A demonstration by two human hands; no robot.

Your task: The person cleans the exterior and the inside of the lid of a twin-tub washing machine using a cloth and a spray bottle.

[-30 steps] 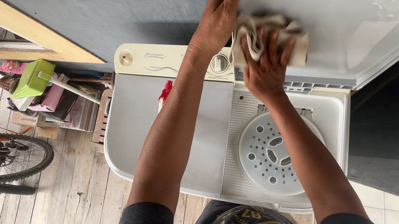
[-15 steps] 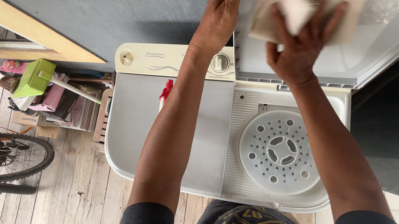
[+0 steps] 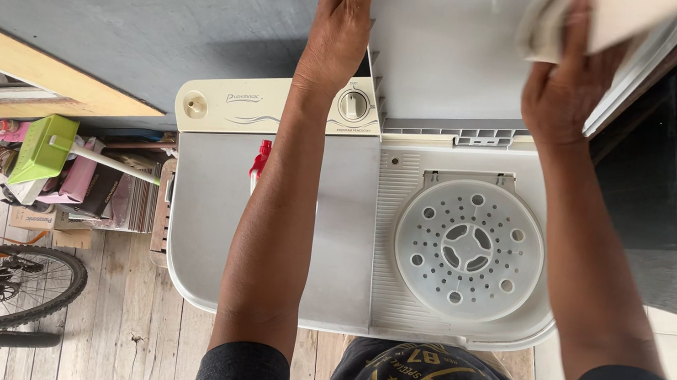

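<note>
Grey wall behind a washing machine (image 3: 275,234): left hand (image 3: 340,23) grips the raised lid (image 3: 446,51) at 12 o'clock, steadying it, while right hand (image 3: 565,86) presses a cloth (image 3: 610,20) against its 1 o'clock corner.

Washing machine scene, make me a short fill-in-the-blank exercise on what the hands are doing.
1. The right hand presses a beige ____ against the raised lid.
2. The left hand grips the lid's ____ edge.
3. A red spray bottle shows beside the ____ forearm.

Missing words: cloth; top; left
</note>
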